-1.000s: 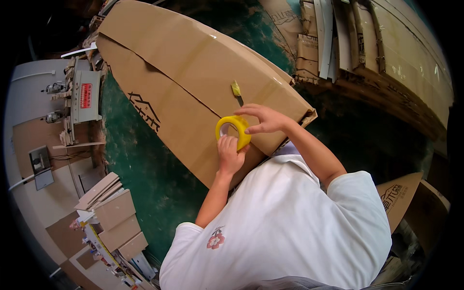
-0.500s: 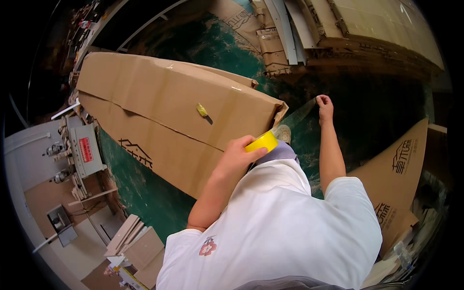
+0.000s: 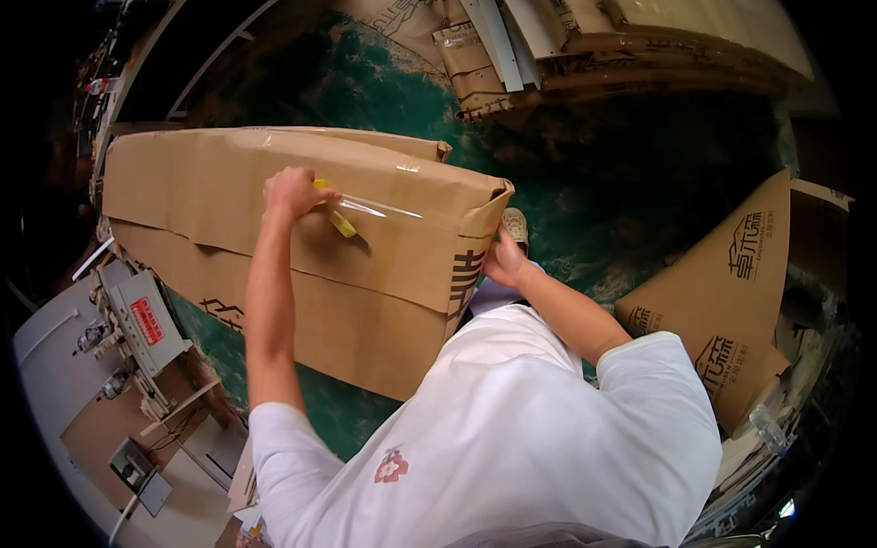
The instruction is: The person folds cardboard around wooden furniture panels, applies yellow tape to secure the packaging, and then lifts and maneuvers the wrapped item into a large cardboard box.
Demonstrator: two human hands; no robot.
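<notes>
A grey machine [image 3: 110,347] with a red label sits at about 8 o'clock, low on the left side. Just above it, a big brown cardboard box [image 3: 274,228] lies long and flat, reaching from 9 o'clock to the middle.

The left hand [image 3: 292,190] is up on top of the box, a little toward 11 o'clock from the middle. Its fingers are curled shut around a yellow tape roll [image 3: 322,185] — only a small bit of the roll peeks out past the knuckles. A clear strip of tape [image 3: 379,208] runs from the roll to the right, toward the end of the box. A short yellow piece [image 3: 343,223] lies on the cardboard just below the hand.

The person's white shirt [image 3: 512,429] fills the bottom, around 6 o'clock, and it has a little flower mark on the left side.

The right hand [image 3: 504,260] is close to the middle, pressed on the right end of the box. Its fingers are bent against the cardboard, holding nothing else that shows — the fingertips are hidden behind the box edge. A shoe [image 3: 516,228] peeks out just above this hand, on the green floor [image 3: 585,201].

At 3 o'clock a folded brown cardboard sheet [image 3: 731,292] with dark print leans up. At 12 to 1 o'clock, more flat cardboard stacks [image 3: 594,46] lie on the floor.
</notes>
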